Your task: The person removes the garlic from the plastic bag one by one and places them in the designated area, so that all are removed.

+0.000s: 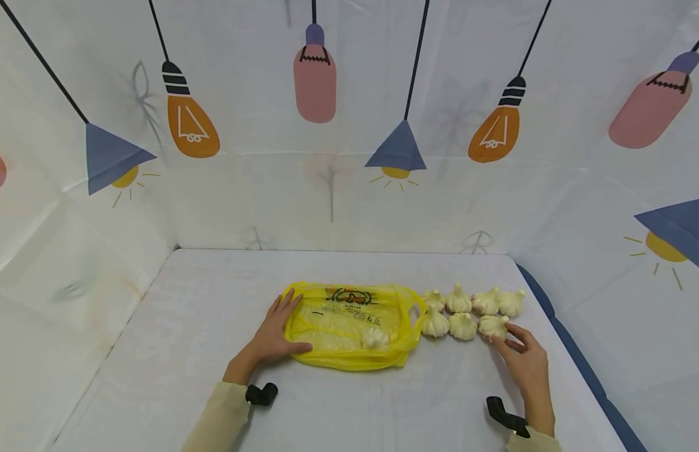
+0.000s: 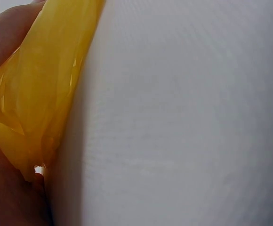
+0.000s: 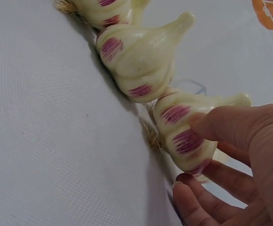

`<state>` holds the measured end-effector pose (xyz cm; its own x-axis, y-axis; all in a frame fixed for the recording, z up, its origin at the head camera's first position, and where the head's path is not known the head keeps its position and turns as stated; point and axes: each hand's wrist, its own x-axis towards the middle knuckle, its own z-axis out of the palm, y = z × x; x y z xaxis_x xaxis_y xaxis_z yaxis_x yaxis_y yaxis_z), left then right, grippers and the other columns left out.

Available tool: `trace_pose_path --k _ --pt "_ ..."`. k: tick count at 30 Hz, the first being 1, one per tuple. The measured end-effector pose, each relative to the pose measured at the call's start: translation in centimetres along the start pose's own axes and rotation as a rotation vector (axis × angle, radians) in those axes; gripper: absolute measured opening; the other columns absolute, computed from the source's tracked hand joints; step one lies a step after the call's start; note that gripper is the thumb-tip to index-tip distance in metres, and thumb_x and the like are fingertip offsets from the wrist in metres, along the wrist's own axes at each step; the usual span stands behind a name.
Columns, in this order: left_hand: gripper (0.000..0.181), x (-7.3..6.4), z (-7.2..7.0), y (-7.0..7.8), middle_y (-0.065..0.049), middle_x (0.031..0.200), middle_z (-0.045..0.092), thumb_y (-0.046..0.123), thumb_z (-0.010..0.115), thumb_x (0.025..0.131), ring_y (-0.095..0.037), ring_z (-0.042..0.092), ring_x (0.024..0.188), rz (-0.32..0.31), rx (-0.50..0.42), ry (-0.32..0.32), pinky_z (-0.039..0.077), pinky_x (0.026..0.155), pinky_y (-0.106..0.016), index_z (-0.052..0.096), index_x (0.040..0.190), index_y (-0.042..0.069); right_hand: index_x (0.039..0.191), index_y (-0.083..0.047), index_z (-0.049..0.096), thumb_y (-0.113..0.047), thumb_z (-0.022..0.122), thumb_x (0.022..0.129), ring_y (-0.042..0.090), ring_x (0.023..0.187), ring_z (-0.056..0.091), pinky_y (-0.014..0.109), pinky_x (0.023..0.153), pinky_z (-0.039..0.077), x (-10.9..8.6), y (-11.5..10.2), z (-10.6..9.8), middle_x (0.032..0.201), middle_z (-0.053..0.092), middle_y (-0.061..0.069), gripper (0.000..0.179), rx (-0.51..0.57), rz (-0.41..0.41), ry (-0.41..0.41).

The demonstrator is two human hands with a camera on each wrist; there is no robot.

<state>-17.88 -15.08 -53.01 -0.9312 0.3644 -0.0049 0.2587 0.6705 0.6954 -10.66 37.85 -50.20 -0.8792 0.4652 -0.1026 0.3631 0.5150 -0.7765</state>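
At the right end of the front row, my right hand (image 1: 521, 361) pinches a garlic bulb (image 3: 181, 134) between thumb and fingers. The bulb is whitish with purple streaks and a tuft of roots. Beside it a second garlic bulb (image 3: 139, 61) touches the row. A yellow plastic bag (image 1: 343, 359) lies flat on the table, with one garlic bulb (image 1: 375, 338) showing at its lower right part. My left hand (image 1: 272, 336) rests at the bag's left end, fingers spread along the edge and thumb at the front corner. Its fingertips are partly hidden in the left wrist view.
Several more garlic bulbs (image 1: 458, 299) stand in two rows to the right of the bag, close to its handle. The white table (image 1: 338, 408) meets a cloth wall (image 1: 360, 220) printed with lamps at the back. Dark blue edging (image 1: 575, 351) runs along the right side.
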Motion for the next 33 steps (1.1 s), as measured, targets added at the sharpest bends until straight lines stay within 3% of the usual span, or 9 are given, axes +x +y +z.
trace_pose_path --k 5,13,27,33 --pt "0.116 0.02 0.10 -0.04 -0.011 0.174 0.009 0.058 0.083 0.075 -0.047 0.004 0.158 0.005 0.003 0.006 0.018 0.121 -0.072 0.024 0.165 0.016 0.148 -0.004 0.050 -0.039 0.070 0.098 0.030 0.121 0.057 0.001 0.066 0.040 -0.06 -0.29 -0.07 0.155 0.047 0.024 0.064 0.001 0.011 -0.009" --pt "0.115 0.01 0.01 0.08 -0.011 0.174 0.009 0.058 0.082 0.076 -0.046 0.004 0.159 -0.004 0.005 -0.001 0.017 0.121 -0.072 0.024 0.165 0.016 0.149 -0.002 0.049 -0.037 0.066 0.101 0.041 0.130 0.054 0.003 0.064 0.043 0.01 -0.35 -0.05 0.156 0.045 0.026 0.062 0.023 0.007 -0.012" --pt "0.115 -0.04 0.07 0.06 -0.012 0.174 0.011 0.057 0.083 0.075 -0.048 0.005 0.158 0.008 0.002 0.016 0.019 0.120 -0.074 0.026 0.165 0.015 0.154 -0.007 0.044 -0.045 0.072 0.096 0.043 0.134 0.053 0.001 0.066 0.040 0.29 -0.42 -0.09 0.159 0.042 0.025 0.075 0.007 0.017 -0.054" --pt "0.115 -0.03 -0.03 0.17 -0.012 0.174 0.010 0.057 0.083 0.075 -0.047 0.004 0.158 0.002 -0.002 0.008 0.018 0.120 -0.073 0.026 0.165 0.015 0.155 -0.006 0.043 -0.040 0.072 0.097 0.044 0.136 0.052 0.000 0.067 0.041 0.36 -0.44 -0.05 0.161 0.039 0.026 0.073 0.031 0.003 -0.074"
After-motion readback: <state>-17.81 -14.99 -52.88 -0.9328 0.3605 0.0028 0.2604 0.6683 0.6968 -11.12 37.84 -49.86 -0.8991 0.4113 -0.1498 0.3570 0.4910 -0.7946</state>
